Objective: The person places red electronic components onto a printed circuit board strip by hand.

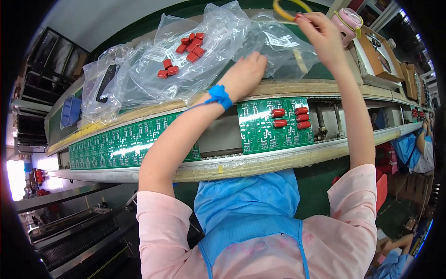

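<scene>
My left hand (pixel 248 72), with a blue wristband (pixel 219 96) at its wrist, is closed on a crumpled clear plastic bag (pixel 274 58) on the far side of the rail; its fingertips are partly hidden. Farther right, my right hand (pixel 321 37) is raised, fingers pinched at the edge of a yellow ring (pixel 278 10). A small red spot shows at those fingertips, too small to name. Below my hands lies a green circuit board (pixel 253 132) carrying several red block-shaped components (pixel 278 123). Loose red components (pixel 192 57) rest on another clear plastic bag (pixel 153 88) to the left.
More green boards (pixel 116 144) line the conveyor track at left, partly behind my left forearm. A wooden-edged rail (pixel 260 168) runs along the near side. A blue bin (pixel 70 110) stands far left; a pink container (pixel 347 23) and cardboard box (pixel 383 56) sit at right. Co-workers are at the right edge.
</scene>
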